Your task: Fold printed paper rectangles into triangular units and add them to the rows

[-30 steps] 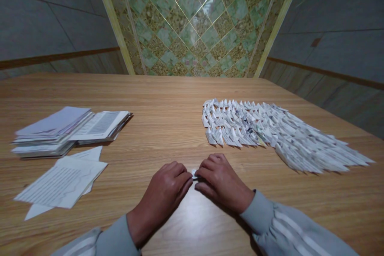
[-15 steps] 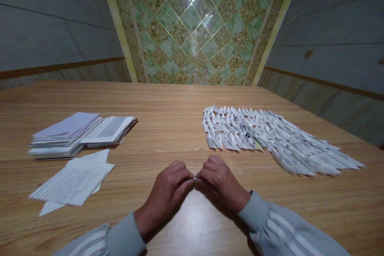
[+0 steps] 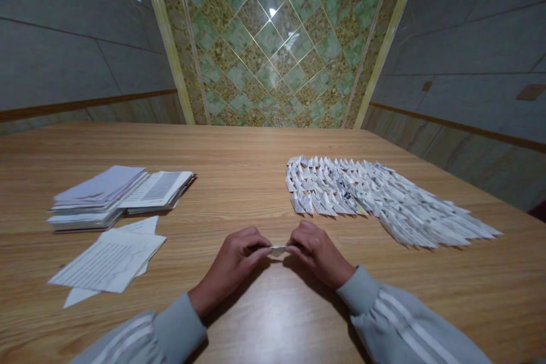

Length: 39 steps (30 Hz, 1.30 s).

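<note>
A small piece of folded paper (image 3: pixel 278 251) is stretched between my two hands, just above the table near its front middle. My left hand (image 3: pixel 242 256) pinches its left end between thumb and fingers. At the right end, my right hand (image 3: pixel 314 251) grips it the same way. Only a narrow pale strip with a pointed lower edge shows; the fingers hide the rest. Beyond my right hand stand many small folded paper boats (image 3: pixel 328 185), set close together in rows.
To the left lie stacks of paper sheets (image 3: pixel 100 187), with a printed stack (image 3: pixel 156 189) against them. Nearer me, loose printed sheets (image 3: pixel 108 261) overlap on the wooden table (image 3: pixel 230 176). A tiled wall (image 3: pixel 273 68) rises behind the table's far edge.
My hands have drawn slightly apart, so more of the folded paper shows between them. The whole view has shifted a little; the stacks and boats stay in place.
</note>
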{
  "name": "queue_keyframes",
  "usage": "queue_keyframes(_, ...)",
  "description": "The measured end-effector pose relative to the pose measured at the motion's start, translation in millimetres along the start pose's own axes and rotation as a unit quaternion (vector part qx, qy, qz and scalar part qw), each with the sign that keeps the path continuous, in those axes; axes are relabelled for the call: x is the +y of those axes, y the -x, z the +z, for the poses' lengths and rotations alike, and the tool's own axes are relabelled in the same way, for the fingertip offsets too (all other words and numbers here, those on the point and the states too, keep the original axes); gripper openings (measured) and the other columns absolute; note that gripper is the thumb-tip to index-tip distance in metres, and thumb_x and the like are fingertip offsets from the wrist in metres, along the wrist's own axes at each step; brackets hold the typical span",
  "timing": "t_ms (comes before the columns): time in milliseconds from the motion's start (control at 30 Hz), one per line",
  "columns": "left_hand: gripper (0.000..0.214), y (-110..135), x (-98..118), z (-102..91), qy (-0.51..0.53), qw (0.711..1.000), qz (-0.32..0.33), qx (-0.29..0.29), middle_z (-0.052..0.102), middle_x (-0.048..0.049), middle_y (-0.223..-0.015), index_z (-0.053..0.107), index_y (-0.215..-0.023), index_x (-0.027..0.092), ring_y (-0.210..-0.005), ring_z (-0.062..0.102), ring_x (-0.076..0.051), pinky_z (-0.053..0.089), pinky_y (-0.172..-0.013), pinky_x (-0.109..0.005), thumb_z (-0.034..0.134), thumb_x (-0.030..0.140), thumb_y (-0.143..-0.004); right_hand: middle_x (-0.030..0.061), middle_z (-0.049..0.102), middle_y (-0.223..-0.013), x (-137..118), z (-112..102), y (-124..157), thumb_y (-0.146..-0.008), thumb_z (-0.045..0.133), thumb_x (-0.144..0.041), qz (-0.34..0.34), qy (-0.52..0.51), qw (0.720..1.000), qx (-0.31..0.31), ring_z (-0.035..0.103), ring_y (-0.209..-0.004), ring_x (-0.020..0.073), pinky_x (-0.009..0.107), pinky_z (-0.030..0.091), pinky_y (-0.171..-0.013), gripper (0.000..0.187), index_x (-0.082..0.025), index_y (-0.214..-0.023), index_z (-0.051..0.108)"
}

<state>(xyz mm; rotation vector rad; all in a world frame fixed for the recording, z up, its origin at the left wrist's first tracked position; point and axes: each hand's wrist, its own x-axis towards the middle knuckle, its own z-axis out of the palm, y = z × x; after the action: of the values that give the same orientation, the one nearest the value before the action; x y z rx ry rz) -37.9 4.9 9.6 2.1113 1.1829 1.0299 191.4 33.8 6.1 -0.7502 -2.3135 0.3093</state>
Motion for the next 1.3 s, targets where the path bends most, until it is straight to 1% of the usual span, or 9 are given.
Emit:
queue_keyframes(167,0.019,-2,-5,-6.0,0.027,0.999,-0.020,0.002,0.066,-0.0039,-0.071,0.071,-0.074,0.017,-0.067,0.062,-0.018,0.043,-0.063,-0.026,0.062,0.026,-0.088,0.0044,0.063,-0.071,1,-3,0,-0.101,0.051,-0.032,0.000,0.004,1.000,-0.006,0.052,-0.073,0.0184,0.029,0.037,-0.067,0.030,-0.017,-0.078,0.063)
queue_keyframes(300,0.017,2,2,0.4,0.041,0.999,-0.032,-0.003,0.065,-0.0032,-0.070,0.071,-0.071,0.017,-0.068,0.060,-0.018,0.041,-0.064,-0.026,0.064,0.024,-0.086,0.0066,0.067,-0.086,-8,-2,-2,-0.096,0.060,-0.032,-0.013,0.046,0.998,-0.029,0.054,-0.085,0.0215,0.034,0.037,-0.077,0.016,-0.018,-0.095,0.068)
queue_keyframes(533,0.016,2,7,9.6,0.107,0.991,-0.083,0.002,0.065,-0.0038,-0.070,0.071,-0.069,0.017,-0.069,0.058,-0.018,0.042,-0.065,-0.027,0.067,0.026,-0.081,0.0055,0.062,-0.075,-10,8,-4,-0.102,0.048,-0.033,-0.028,0.011,1.000,-0.003,0.050,-0.074,0.0188,0.030,0.036,-0.065,0.031,-0.017,-0.080,0.062)
queue_keyframes(633,0.017,0,6,8.4,0.155,0.981,-0.117,0.002,0.064,-0.0030,-0.065,0.068,-0.067,0.016,-0.063,0.057,-0.017,0.043,-0.061,-0.027,0.066,0.027,-0.080,0.0057,0.062,-0.076,-11,8,-4,-0.101,0.051,-0.029,-0.020,-0.013,1.000,0.003,0.050,-0.074,0.0189,0.030,0.037,-0.066,0.026,-0.017,-0.080,0.060)
queue_keyframes(767,0.018,-1,6,6.3,0.204,0.969,-0.141,-0.002,0.063,-0.0023,-0.063,0.066,-0.066,0.015,-0.060,0.056,-0.015,0.043,-0.058,-0.026,0.067,0.029,-0.078,0.0034,0.063,-0.077,-10,7,-3,-0.095,0.060,-0.019,0.031,-0.050,0.998,-0.026,0.053,-0.075,0.0175,0.027,0.039,-0.066,0.014,-0.018,-0.081,0.061)
queue_keyframes(900,0.018,-1,8,5.5,0.227,0.962,-0.151,0.000,0.065,-0.0035,-0.065,0.068,-0.067,0.015,-0.063,0.058,-0.016,0.045,-0.061,-0.027,0.068,0.029,-0.078,0.0008,0.062,-0.073,-10,6,-2,-0.091,0.063,-0.015,0.061,-0.066,0.996,-0.026,0.055,-0.069,0.0147,0.024,0.038,-0.062,0.014,-0.018,-0.078,0.061)
queue_keyframes(1133,0.019,-2,7,4.5,0.211,0.962,-0.159,0.071,0.063,-0.0012,-0.065,0.067,-0.069,0.016,-0.063,0.055,-0.015,0.043,-0.061,-0.026,0.066,0.029,-0.081,-0.0011,0.062,-0.067,-13,1,-3,-0.093,0.058,-0.019,0.098,-0.082,0.992,0.004,0.055,-0.059,0.0124,0.022,0.038,-0.056,0.020,-0.018,-0.074,0.058)
queue_keyframes(1233,0.016,-1,7,5.1,0.193,0.961,-0.160,0.115,0.065,-0.0022,-0.074,0.067,-0.078,0.017,-0.071,0.057,-0.017,0.045,-0.065,-0.027,0.063,0.030,-0.085,-0.0006,0.062,-0.067,-13,2,-3,-0.095,0.052,-0.021,0.125,-0.079,0.988,0.041,0.054,-0.058,0.0127,0.023,0.038,-0.056,0.020,-0.019,-0.076,0.056)
queue_keyframes(1300,0.012,2,10,7.8,0.188,0.963,-0.153,0.118,0.066,-0.0027,-0.079,0.067,-0.082,0.017,-0.075,0.059,-0.018,0.047,-0.069,-0.027,0.063,0.028,-0.085,-0.0009,0.060,-0.066,-13,4,-2,-0.096,0.049,-0.022,0.144,-0.077,0.985,0.062,0.054,-0.057,0.0126,0.023,0.038,-0.055,0.018,-0.019,-0.079,0.055)
